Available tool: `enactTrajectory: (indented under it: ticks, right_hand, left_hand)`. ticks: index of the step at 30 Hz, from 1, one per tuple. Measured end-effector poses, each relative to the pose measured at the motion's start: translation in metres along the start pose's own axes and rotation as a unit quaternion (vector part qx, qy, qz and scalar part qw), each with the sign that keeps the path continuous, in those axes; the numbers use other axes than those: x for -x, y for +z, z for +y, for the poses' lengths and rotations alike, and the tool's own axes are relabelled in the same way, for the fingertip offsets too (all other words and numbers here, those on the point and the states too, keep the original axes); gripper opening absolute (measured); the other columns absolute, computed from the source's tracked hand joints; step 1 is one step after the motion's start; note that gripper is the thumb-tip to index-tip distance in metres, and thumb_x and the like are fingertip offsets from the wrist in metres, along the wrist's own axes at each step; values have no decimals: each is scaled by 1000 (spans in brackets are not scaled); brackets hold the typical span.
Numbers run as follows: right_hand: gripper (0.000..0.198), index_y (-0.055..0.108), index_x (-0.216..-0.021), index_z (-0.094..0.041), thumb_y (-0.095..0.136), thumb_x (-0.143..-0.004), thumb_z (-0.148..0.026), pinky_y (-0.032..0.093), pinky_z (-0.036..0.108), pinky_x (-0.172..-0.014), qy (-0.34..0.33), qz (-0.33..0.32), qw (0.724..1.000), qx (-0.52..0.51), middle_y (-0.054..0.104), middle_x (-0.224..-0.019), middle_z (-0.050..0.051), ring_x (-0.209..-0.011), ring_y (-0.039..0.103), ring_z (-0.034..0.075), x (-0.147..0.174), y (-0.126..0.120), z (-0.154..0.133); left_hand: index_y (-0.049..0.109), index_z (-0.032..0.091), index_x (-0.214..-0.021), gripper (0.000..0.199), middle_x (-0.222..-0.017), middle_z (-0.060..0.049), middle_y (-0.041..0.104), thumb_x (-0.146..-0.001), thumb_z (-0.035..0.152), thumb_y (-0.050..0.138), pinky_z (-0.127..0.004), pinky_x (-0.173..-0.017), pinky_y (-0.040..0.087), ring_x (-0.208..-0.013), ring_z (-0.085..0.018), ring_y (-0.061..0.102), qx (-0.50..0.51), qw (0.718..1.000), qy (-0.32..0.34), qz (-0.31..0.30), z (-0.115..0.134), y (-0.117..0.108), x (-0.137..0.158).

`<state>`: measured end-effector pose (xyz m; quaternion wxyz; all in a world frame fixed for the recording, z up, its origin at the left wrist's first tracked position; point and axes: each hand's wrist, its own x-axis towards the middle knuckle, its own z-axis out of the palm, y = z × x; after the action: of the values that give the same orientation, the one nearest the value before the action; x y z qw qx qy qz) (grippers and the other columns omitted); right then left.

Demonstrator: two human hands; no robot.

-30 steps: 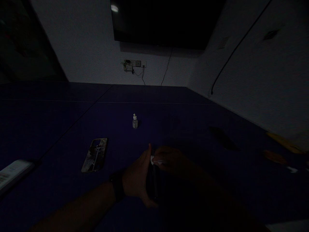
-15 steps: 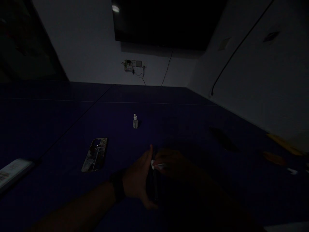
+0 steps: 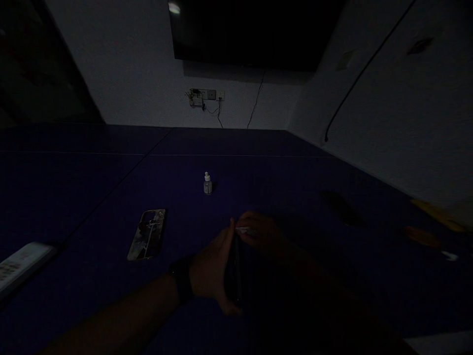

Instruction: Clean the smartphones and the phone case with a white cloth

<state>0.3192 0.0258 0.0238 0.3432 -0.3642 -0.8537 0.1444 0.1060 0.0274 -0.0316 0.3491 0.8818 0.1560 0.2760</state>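
Held on its edge in my left hand (image 3: 209,271) is a dark, slim phone (image 3: 237,276); my thumb and fingers wrap its two ends. My right hand (image 3: 260,231) pinches a small white wipe or tissue (image 3: 244,230) against the phone's far upper end. Poor light hides the phone's face and most of my right forearm. A patterned phone case (image 3: 147,235) with a camera cutout lies to the left of my hands. Beyond them stands a small clear bottle (image 3: 207,187) with a white dropper-like top.
At the left edge is a white power strip (image 3: 25,264) with a dark cord. To the right lie a dark flat slab (image 3: 342,207), an orange-brown item (image 3: 422,237), a yellow item (image 3: 439,214) and a small white piece (image 3: 450,256). A wall screen (image 3: 254,32) hangs ahead.
My right hand has slid the white wipe along the phone's edge, away from me to its far end. My left hand keeps its hold. The view has shifted slightly.
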Motion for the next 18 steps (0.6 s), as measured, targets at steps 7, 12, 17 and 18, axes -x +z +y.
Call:
enactTrajectory:
  ticks: [7,12,17,18]
  right_hand:
    - [11,72,-96,-21,61,-94,-22,56,27,-76,-56,-63,996,-39,72,-93,4,-84,69,16,9,-2,-10]
    - [11,71,-93,-19,60,-92,-17,57,28,-75,-13,-1,1000,8,71,-92,6,-82,69,17,1,1,-6]
    - [12,72,-96,-20,60,-95,-22,57,27,-78,-41,-64,996,-49,73,-94,5,-85,70,16,13,-2,-21]
    - [13,72,-96,-19,60,-96,-24,57,27,-79,-49,-69,995,-58,73,-95,6,-86,70,16,18,-3,-25]
  left_hand:
    - [-29,20,-154,180,-165,-26,11,-33,63,96,-67,-117,25,-147,-52,21,-2,1000,-4,7,-4,3,2]
    - [-29,21,-154,177,-166,-24,8,-35,62,96,-65,-121,20,-149,-51,17,-6,1000,-1,2,-2,1,2]
    - [-29,19,-154,181,-166,-27,4,-31,63,97,-69,-117,23,-148,-55,15,-4,1000,-18,-3,-3,2,3]
    - [-29,19,-154,181,-165,-27,4,-31,63,96,-70,-116,24,-147,-55,16,-8,1000,-17,-10,-3,2,3]
